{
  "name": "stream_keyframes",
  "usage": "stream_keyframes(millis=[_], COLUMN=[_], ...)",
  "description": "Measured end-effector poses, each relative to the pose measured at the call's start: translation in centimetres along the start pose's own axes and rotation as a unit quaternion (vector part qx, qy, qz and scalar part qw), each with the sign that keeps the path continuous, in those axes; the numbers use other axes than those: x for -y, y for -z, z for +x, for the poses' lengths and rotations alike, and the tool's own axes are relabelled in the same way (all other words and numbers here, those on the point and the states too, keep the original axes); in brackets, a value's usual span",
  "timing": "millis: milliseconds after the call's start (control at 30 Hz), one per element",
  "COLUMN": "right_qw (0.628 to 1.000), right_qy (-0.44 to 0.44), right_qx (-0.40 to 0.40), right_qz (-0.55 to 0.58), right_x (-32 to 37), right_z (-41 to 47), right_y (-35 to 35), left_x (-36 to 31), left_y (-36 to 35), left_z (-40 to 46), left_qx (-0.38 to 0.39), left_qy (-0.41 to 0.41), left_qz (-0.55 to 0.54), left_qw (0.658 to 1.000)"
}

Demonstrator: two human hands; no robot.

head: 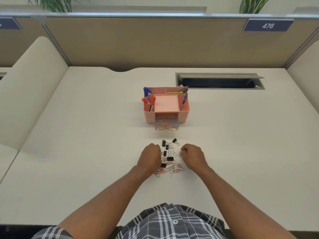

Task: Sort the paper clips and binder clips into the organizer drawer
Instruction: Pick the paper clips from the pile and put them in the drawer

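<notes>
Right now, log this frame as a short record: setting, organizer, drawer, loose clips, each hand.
setting: white desk in a cubicle, one head view
organizer: pink desk organizer holding markers and pens
drawer: clear drawer pulled open at its front, paper clips already inside
loose clips: pile of paper clips with black binder clips mixed in, on the desk between the hands
left hand: left hand curled at the pile's left edge, grasp not visible
right hand: right hand curled at the pile's right edge, grasp unclear

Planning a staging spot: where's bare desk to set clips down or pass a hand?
Free: the strip between the open drawer and the binder clips; wide desk left and right of the organizer. Crowded: the clip pile between both hands.
</notes>
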State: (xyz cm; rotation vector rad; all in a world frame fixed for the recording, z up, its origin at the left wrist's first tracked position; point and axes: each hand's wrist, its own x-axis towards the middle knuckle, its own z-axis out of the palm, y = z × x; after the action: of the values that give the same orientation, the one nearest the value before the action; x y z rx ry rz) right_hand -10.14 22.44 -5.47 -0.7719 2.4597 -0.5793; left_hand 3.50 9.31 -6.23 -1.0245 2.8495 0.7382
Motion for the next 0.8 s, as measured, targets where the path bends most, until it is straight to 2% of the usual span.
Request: stream_keyframes(millis=[167,300,533,800], right_qw=[0.997,0.994,0.991,0.997], right_qy=[0.044,0.073,0.081,0.06], right_qx=[0.0,-0.002,0.013,0.012], right_qz=[-0.071,-0.085,-0.105,-0.056], right_x=[0.3,0.5,0.2,-0.8], right_z=[-0.8,-0.9,-0.6,-0.6], right_y=[-1.3,-1.6,-1.0,-0.3], left_x=[-0.3,-1.3,-3.5,-4.2], left_y=[-0.1,-0.5,-0.2,0.2], left_z=[-0.2,0.0,1.5,2.0], left_qx=[-0.027,-0.043,0.023,0.048], left_qy=[-0.001,-0.075,-0.15,-0.149], left_qz=[-0.033,-0.036,0.076,0.15], left_qw=[0.999,0.996,0.985,0.976])
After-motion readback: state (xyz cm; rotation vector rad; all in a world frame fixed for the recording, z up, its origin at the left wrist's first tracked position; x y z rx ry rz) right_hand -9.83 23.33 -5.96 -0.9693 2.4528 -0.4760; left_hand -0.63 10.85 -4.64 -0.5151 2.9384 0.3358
